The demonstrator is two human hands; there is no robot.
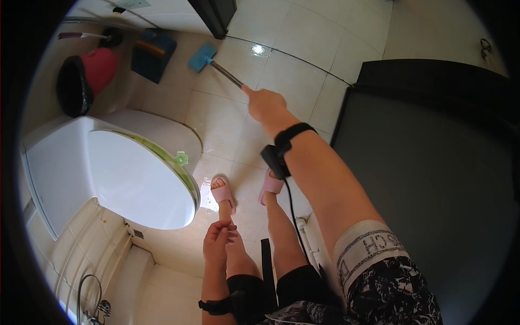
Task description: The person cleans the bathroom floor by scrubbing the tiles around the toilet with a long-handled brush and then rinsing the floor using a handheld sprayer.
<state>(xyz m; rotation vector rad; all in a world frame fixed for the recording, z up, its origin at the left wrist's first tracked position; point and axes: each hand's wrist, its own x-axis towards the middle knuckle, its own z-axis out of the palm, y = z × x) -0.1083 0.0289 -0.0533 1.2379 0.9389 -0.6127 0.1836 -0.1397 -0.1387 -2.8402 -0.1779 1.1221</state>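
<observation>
My right hand [266,104] reaches forward, closed round the metal handle [227,75] of a floor mop. Its flat blue head [202,57] rests on the tiled floor ahead; whether it is sponge or bristle I cannot make out. Much of the handle is hidden behind my hand and forearm. Low in front of my left leg, my left hand [218,238] hangs with loosely bent fingers, a little apart, and nothing in it. Both wrists wear black straps, and a small dark device [275,161] is on the right one.
To the left stands a white toilet [143,179] with its lid down. Beyond it are a pink bin [100,69] with a black liner and a dark blue dustpan [154,54]. A dark door [428,179] fills the right side. The floor [216,116] has wet, shiny spots near my pink slippers [221,190].
</observation>
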